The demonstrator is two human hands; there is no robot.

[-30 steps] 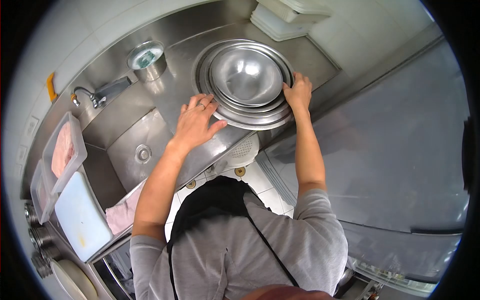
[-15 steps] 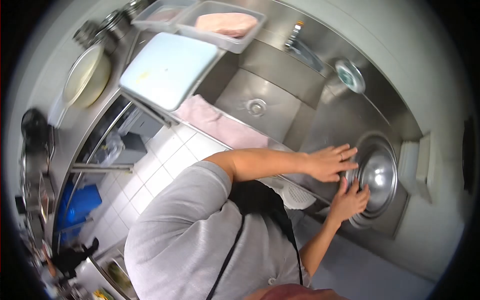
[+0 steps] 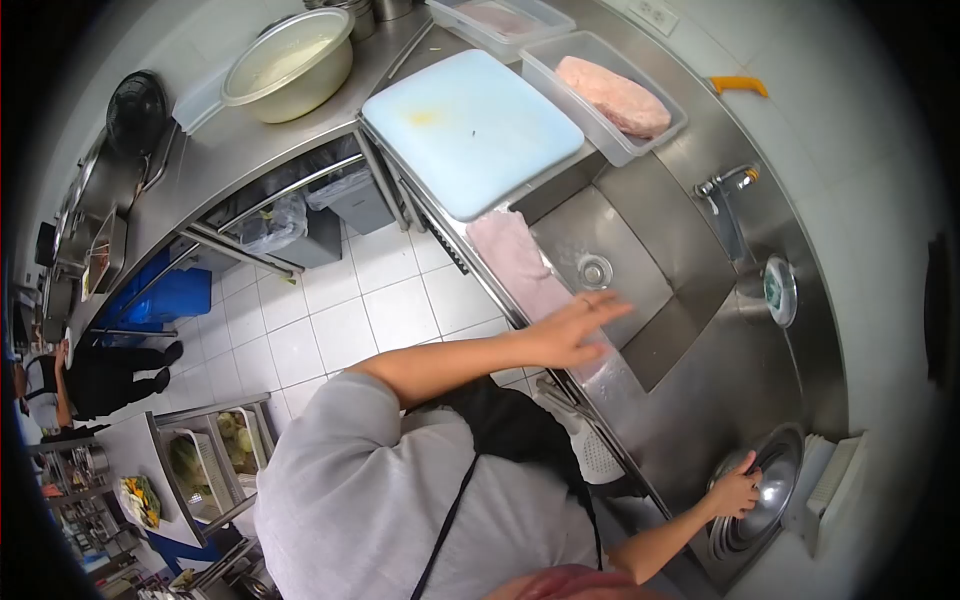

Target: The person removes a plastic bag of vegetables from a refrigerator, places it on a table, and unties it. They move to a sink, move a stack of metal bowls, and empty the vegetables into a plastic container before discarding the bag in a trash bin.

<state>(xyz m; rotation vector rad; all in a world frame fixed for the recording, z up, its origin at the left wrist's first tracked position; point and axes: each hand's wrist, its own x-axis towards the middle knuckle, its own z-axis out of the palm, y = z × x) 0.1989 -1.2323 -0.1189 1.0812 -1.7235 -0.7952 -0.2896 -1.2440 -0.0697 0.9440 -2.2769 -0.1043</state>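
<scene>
My left hand (image 3: 575, 332) hangs over the front edge of the steel sink (image 3: 640, 340), its fingers stretched out and smeared by motion, with nothing in it. A pink cloth (image 3: 515, 262) lies along that edge just beside it. At the lower right, my right hand (image 3: 735, 492) is at the near rim of a shiny metal bowl (image 3: 775, 495), fingers curled against it and thumb raised. Several round metal rims show under the bowl, like a nested stack. Part of the bowl is hidden behind my right hand.
A light blue cutting board (image 3: 470, 130) lies left of the sink, near a plastic container (image 3: 630, 150) holding raw meat (image 3: 615, 95). A faucet (image 3: 728, 185) stands behind the sink. A large basin (image 3: 290, 70) sits on the left counter. Another person (image 3: 115, 380) stands at far left.
My left hand has left the bowls and moved leftward to the sink's front edge. My right hand stays at the bowl. The view has shifted, showing more floor and counter at left.
</scene>
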